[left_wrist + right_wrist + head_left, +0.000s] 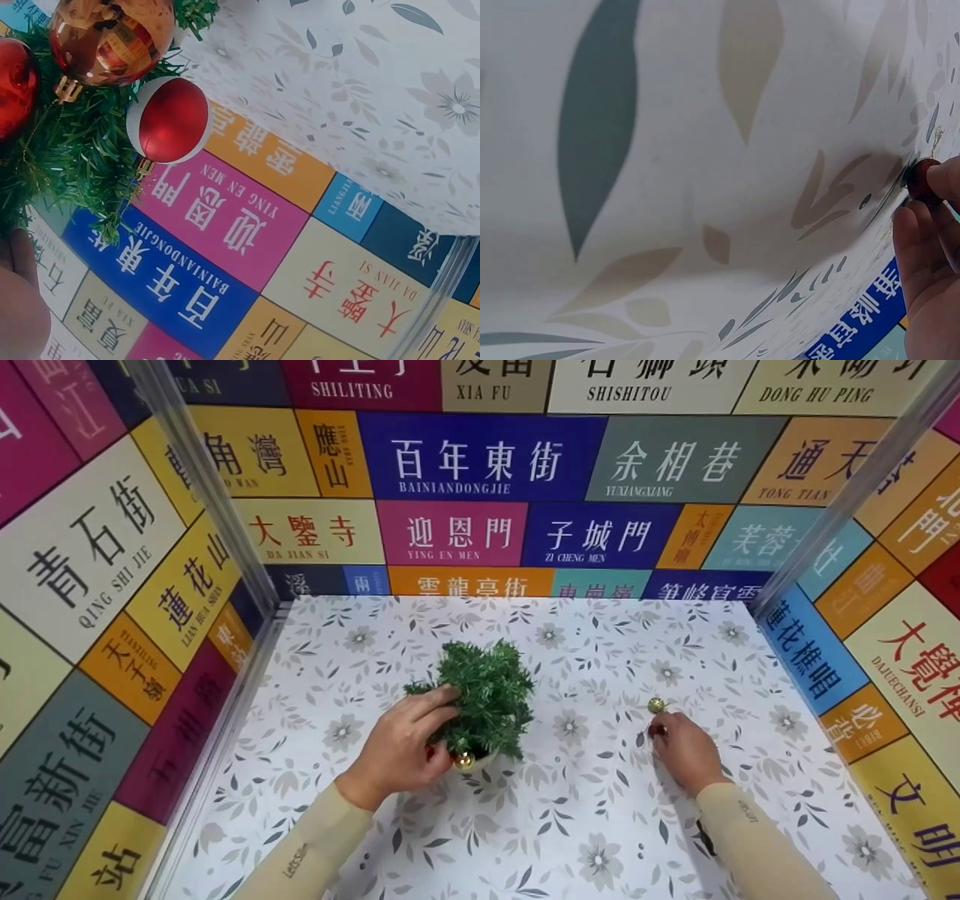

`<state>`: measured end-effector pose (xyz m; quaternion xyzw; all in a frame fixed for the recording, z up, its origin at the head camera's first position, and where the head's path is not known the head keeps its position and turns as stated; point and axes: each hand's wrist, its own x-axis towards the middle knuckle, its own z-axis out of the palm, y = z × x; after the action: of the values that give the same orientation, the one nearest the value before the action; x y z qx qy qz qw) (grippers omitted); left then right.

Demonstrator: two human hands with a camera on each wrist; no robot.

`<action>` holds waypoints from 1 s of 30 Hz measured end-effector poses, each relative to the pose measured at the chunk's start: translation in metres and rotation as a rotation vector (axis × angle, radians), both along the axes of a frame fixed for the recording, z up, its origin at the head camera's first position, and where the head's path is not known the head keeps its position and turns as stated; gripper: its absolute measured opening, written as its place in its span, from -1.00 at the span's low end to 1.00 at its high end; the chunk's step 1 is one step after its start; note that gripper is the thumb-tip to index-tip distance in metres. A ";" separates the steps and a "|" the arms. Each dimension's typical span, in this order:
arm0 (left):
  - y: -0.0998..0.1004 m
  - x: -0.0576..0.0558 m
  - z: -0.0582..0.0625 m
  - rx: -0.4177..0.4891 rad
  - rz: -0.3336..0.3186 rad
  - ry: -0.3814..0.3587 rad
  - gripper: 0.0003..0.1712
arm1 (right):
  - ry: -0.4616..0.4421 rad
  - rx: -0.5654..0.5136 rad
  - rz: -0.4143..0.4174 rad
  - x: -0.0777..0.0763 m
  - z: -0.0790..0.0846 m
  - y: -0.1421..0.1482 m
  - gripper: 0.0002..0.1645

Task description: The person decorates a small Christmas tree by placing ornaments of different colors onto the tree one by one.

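A small artificial Christmas tree [487,690] with dense green needles stands in a pale pot, mostly hidden by its foliage. My left hand [401,742] holds the tree from its left side, fingers in the needles and thumb low beside a shiny gold ball [464,759]. In the left wrist view, a large gold bauble [112,41], a red-and-white bauble [174,120] and a red bauble [13,86] hang among the needles. Well to the right, my right hand [686,754] pinches a small red bauble [924,180] close over the tablecloth. A little gold bauble [657,705] lies right beyond its fingertips.
A white floral cloth [585,802] covers the table. Panels with coloured street-name signs [480,457] rise at the back and both sides. Clear upright posts [225,502] mark the back corners.
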<state>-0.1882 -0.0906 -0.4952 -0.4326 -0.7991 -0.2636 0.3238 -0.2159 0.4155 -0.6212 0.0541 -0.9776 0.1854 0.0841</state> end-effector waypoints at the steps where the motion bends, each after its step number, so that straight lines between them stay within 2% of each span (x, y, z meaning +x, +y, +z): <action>1: 0.000 0.000 0.000 0.000 -0.001 -0.001 -0.48 | -0.004 -0.002 0.000 0.000 0.000 0.000 -0.85; 10: -0.002 0.000 0.001 -0.015 0.002 0.021 -0.48 | 0.002 0.030 -0.004 -0.001 -0.001 0.001 -0.80; 20: 0.000 0.002 0.001 -0.031 0.036 0.047 -0.49 | 0.050 0.056 0.043 0.000 -0.001 0.003 -0.68; 26: 0.000 0.005 0.003 -0.059 0.061 0.044 -0.48 | 0.026 0.052 0.042 0.001 0.004 0.003 -0.67; 30: 0.000 0.007 0.003 -0.050 0.068 0.070 -0.51 | 0.021 0.059 0.036 0.005 0.013 0.003 -0.63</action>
<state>-0.1817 -0.0906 -0.4917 -0.4221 -0.8079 -0.2170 0.3493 -0.2108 0.4183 -0.6083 0.0760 -0.9806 0.1572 0.0896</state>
